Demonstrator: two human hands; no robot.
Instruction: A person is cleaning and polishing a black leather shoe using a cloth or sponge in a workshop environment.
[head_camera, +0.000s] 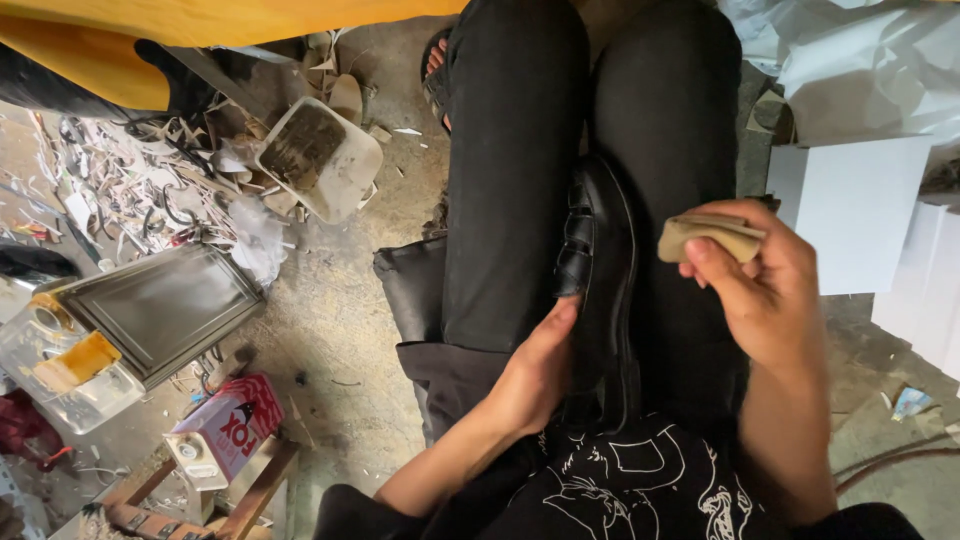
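Note:
A black leather sandal-style shoe (598, 262) lies upright along my lap, between my thighs in black trousers. My left hand (533, 372) grips the shoe's side near its back, thumb pressed against the upper. My right hand (762, 285) is raised just right of the shoe, pinching a small folded tan pad (706, 237) between thumb and fingers. The pad is apart from the shoe's surface.
A dark metal tray (165, 305) lies on the dirty concrete floor at left, with a clear plastic container (50, 365) beside it and a red tin (228, 428) on a wooden stool. A white tub (322, 158) sits amid scraps. White boxes (858, 210) stand at right.

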